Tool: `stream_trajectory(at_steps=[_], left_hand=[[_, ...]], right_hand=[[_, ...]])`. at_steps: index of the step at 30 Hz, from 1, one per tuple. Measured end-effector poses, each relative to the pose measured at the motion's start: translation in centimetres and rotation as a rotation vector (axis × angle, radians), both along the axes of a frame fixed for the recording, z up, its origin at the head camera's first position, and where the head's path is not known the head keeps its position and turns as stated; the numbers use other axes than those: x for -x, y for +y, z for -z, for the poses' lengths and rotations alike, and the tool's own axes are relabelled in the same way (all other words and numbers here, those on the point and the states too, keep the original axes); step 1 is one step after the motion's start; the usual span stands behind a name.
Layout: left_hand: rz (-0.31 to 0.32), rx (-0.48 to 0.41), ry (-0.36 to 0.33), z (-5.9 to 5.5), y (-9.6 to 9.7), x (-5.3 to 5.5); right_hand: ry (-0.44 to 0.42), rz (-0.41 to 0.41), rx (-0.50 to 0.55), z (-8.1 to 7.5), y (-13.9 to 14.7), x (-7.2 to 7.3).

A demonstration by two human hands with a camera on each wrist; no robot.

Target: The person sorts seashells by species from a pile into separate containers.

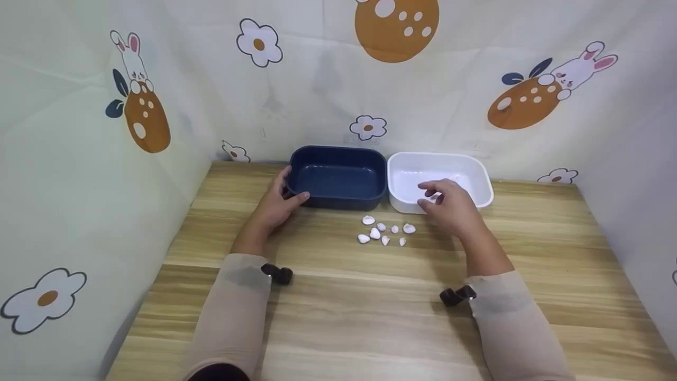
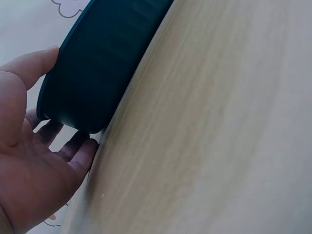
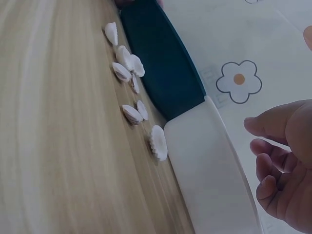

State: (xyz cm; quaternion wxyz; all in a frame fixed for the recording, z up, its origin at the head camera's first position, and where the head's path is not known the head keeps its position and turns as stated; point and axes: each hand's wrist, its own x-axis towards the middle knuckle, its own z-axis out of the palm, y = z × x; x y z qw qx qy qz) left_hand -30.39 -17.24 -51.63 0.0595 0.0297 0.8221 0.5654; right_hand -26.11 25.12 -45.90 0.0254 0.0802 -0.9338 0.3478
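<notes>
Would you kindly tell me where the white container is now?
In the head view, the white container sits just right of the navy container, with the right hand at its near rim.

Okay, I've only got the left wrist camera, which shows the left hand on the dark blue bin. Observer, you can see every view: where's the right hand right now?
Observer: The right hand is over a white bin.
Operator: Got it. And where is that one compared with my dark blue bin?
Observer: Directly to its right, with their neighboring ends meeting in the right wrist view.
Operator: Is anything loose on the table in front of them?
Observer: Yes, eight white seashells in a loose cluster, near where the two bins meet.
</notes>
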Motion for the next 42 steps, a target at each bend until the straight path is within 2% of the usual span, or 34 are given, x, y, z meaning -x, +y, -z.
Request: stream_trajectory(at_steps=[5,12,21,28,33,42], left_hand=[[0.001,-0.014,0.010,0.2,0.1,-0.1],[-0.008,0.021,0.000,0.2,0.2,-0.1],[-0.007,0.011,-0.017,0.3,0.2,0.0],[-0.005,0.002,-0.015,0.3,0.0,0.1],[0.000,-0.002,-0.023,0.3,-0.1,0.1],[0.000,-0.002,-0.026,0.1,-0.1,0.0]], right_hand=[[0.016,-0.037,-0.014,0.3,-0.1,-0.9],[-0.020,-0.058,-0.020,0.6,0.1,-1.8],[-0.069,-0.087,-0.008,1.4,0.5,-2.4],[-0.111,-0.114,-0.029,1.8,0.0,-2.3],[-0.152,-0.159,-0.031,2.7,-0.2,-2.1],[-0.145,-0.203,-0.047,4.1,-0.5,-1.8]])
